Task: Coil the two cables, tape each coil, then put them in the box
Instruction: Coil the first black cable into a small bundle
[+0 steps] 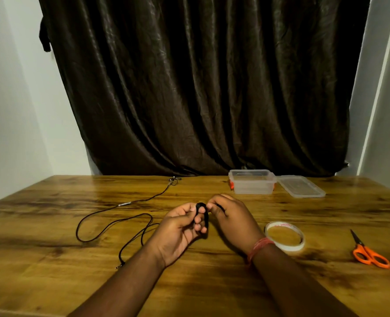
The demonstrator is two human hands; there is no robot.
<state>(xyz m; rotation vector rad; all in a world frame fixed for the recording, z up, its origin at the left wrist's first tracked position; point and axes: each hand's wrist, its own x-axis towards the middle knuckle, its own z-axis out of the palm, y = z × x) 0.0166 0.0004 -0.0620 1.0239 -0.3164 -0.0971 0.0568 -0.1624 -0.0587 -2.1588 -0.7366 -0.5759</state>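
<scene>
At bench (pixel 52 282) centre, near edge: left hand (pixel 178 232) curled round a small black coil (pixel 203 212), fingers through the loops; right hand (pixel 230 216) just beside it, fingertips pinching the free end of the same cable. Both grips closed on the cable; none open.

To the left: second cable (pixel 111 221), thin and black, lying loose in wide loops, one plug near the near edge, the other end at the far edge. Not coiled.

To the right of the right wrist: tape roll (pixel 285 235), flat on the bench. Farther right: orange-handled scissors (pixel 370 252), lying untouched.

At far right: clear plastic box (pixel 252 185), open, with lid (pixel 301 186) set just beside it on its right. No coil visible inside.

Progress, as judged: early stage. First coil nearly wound, with only a short tail showing at the right hand. No tape seen on it. Remaining: finish and tape this coil, wind and tape the second cable, place both in the box.
</scene>
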